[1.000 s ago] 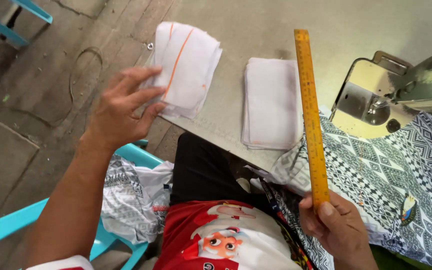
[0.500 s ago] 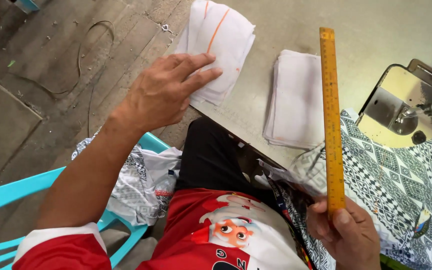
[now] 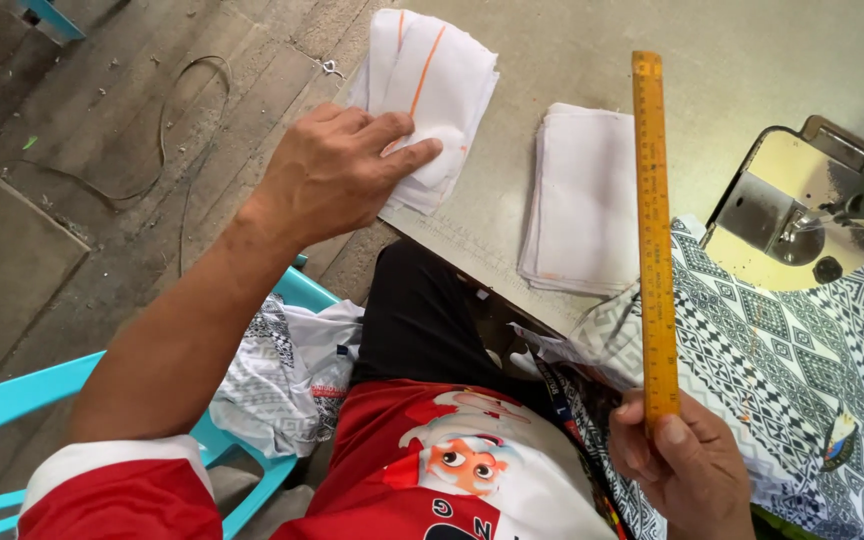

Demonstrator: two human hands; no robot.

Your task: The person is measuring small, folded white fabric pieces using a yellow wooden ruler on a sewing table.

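Matt white cloth pieces [image 3: 432, 90], yellow wooden ruler [image 3: 654, 240] – glossy metal plate [image 3: 772, 225]

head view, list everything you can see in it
marked cloth pile: 1, white with orange lines, table's near-left corner
plain cloth stack: 1, white, table middle
ruler: 1, yellow, upright
sewing machine: 1, cream and metal, right
patterned fabric: 1, black and white, under machine
table: 1, grey
chair: 1, turquoise, lower left
cable: 1, dark, floor
left hand: on marked pile
right hand: grips ruler
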